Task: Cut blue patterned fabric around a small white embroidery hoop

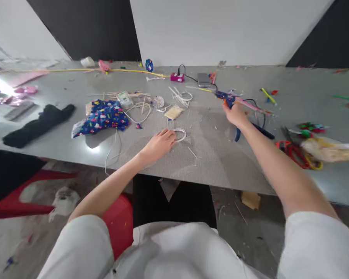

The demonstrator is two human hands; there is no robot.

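My left hand [160,145] rests on the table's grey mat, its fingers closed on the left side of a small white ring [184,132]. Out to the right, my right hand [235,113] is wrapped round the handle of a blue glue gun [227,98], whose nozzle points left. A pale rectangular piece [173,112] lies just beyond my left hand. Farther back are a second white ring [186,96] with white strips and a pleated round piece [158,102]. Thin sticks [193,152] lie to the right of the held ring.
Patterned blue fabric [104,118] and a black cloth [40,126] lie at the left. A pink power block [177,77] stands at the back by a grey box [204,80]. Scissors [298,155] and a pale bundle [327,150] are at the right.
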